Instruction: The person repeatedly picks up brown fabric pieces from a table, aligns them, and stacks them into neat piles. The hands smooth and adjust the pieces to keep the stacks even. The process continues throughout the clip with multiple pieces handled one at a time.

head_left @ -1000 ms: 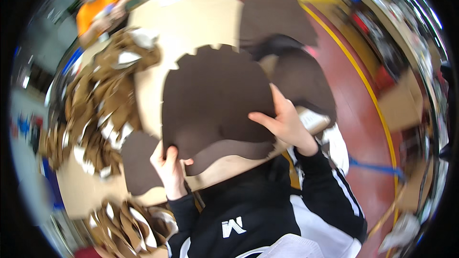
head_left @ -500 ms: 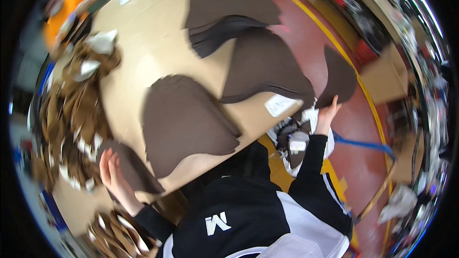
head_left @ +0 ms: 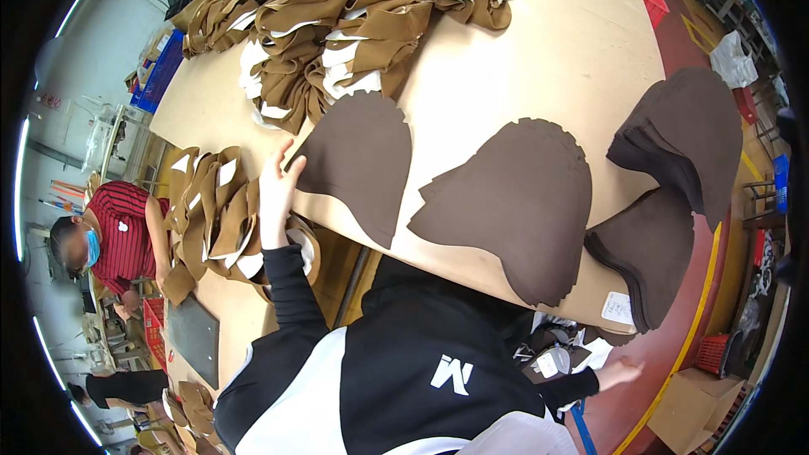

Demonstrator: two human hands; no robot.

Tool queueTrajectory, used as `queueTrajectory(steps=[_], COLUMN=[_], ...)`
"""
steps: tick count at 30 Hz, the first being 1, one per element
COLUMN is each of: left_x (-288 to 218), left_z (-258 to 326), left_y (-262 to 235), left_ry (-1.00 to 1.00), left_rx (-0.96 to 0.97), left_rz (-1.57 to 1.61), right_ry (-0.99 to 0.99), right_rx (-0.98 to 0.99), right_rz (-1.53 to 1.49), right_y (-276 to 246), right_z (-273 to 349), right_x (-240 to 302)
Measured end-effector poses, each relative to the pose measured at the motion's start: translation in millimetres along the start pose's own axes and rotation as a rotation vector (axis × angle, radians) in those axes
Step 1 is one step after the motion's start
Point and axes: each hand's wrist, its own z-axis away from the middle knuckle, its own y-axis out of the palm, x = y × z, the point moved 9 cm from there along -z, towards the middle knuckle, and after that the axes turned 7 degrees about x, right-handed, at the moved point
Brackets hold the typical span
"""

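Note:
My left hand [head_left: 276,190] is open at the table's left front edge, its thumb beside a dark brown curved-cut sheet [head_left: 358,168] that lies flat there. Whether the thumb touches that sheet I cannot tell. To the right of it lies a stack of similar dark sheets [head_left: 518,211] with notched edges. Low at the right, past the table edge, my right hand [head_left: 619,373] is open over the red floor, slightly blurred, with nothing visible in it. Two thicker stacks, a nearer one [head_left: 653,261] and a farther one [head_left: 683,139], are at the table's right end.
Heaped tan pieces with white patches [head_left: 345,25] cover the far left of the table [head_left: 472,76]. More tan bundles [head_left: 219,219] lie beside my left forearm. A white bag [head_left: 552,362] with dark scraps hangs below the table. A person in a striped shirt [head_left: 126,227] works at left.
The view has swung left. The dark sheet that was in my right hand is no longer there, and that hand is now lower, beside the table. My left hand stays near the leftmost sheet.

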Motion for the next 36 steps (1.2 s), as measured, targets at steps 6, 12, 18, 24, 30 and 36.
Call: queueTrajectory(steps=[6, 12, 18, 24, 30, 36], left_x=[-62, -148, -125, -115, -135, -134], left_z=[7, 70, 87, 83, 86, 84], left_y=[62, 164, 194, 192, 179, 176], left_ry=[0.199, 0.348, 0.290, 0.213, 0.351, 0.332], left_rx=[0.075, 0.674, 0.593, 0.532, 0.442, 0.482], left_rz=[0.272, 0.343, 0.314, 0.376, 0.232, 0.284], right_ry=[-0.316, -1.043, -1.059, -1.215, -1.253, -1.093], right_rx=[-0.326, 0.143, 0.753, 1.709, 2.112, 1.871], right_rz=[-0.196, -0.140, 0.245, 0.637, 0.412, 0.195], right_y=[57, 221, 399, 470, 408, 426], right_z=[2, 100, 210, 364, 400, 340], right_x=[254, 431, 413, 346, 347, 408])
